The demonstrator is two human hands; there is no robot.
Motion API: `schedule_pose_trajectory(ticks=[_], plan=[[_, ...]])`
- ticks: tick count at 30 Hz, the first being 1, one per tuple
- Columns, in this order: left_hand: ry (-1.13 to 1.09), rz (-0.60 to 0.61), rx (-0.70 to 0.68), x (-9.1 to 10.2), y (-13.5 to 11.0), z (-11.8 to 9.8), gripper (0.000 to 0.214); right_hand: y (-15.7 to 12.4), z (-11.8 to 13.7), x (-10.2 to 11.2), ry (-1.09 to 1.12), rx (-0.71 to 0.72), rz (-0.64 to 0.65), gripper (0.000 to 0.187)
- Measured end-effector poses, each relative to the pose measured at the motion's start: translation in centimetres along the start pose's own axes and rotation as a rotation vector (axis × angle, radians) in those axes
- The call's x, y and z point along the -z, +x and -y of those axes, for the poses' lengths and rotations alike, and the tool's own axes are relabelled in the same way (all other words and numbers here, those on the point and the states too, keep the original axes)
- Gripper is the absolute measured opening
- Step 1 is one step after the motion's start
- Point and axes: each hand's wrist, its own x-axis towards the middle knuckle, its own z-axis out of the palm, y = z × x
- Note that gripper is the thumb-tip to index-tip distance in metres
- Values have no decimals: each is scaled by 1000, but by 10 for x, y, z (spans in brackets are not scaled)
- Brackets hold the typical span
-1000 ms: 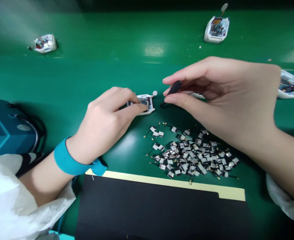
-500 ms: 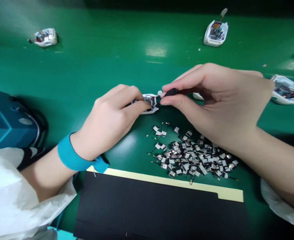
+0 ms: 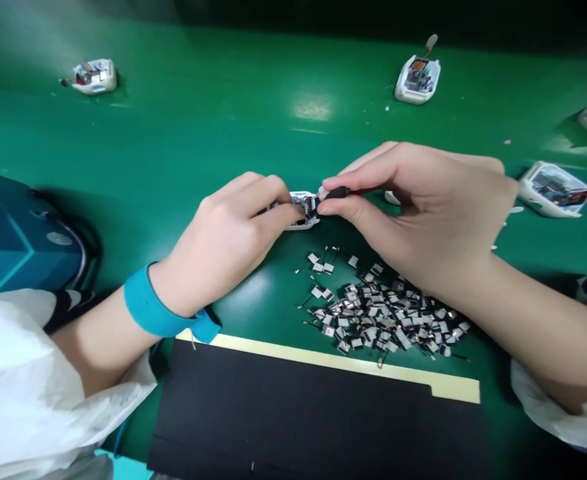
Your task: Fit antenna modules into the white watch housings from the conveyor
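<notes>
My left hand (image 3: 243, 223) has its thumb and fingers closed on a small white housing (image 3: 303, 225) with an open top and circuit parts inside. Its fingers cover much of the housing's left side. My right hand (image 3: 418, 213) pinches a short black tool (image 3: 338, 193) between thumb and index finger, just at the housing's right edge. The far end of that tool is hard to make out, and I cannot tell whether it touches the parts. Below both hands lies a pile of small antenna pieces (image 3: 388, 320) with grey-white squares and thin black leads.
More open white housings stand on the green surface: one at the back left (image 3: 94, 76), one at the back right (image 3: 417, 80), one at right (image 3: 556, 190). A teal box (image 3: 18, 233) sits at left. A black sheet (image 3: 318, 420) with a yellow edge lies in front.
My right hand has shifted slightly left and down, with the black tool a little lower. My left hand has moved slightly right, still on the housing. Housings at right appear further left in view.
</notes>
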Motion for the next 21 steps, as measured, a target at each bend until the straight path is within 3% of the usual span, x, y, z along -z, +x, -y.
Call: schedule_pose_trajectory(ticks=[7, 15, 21], plan=[[99, 8, -41, 0, 0, 1, 25, 3, 7, 0, -148, 171, 38, 11], [74, -3, -13, -2, 0, 2, 27, 5, 22, -2, -210, -31, 134, 7], [-10, -29, 16, -4, 0, 3, 27, 3, 20, -10, -177, -47, 113, 15]])
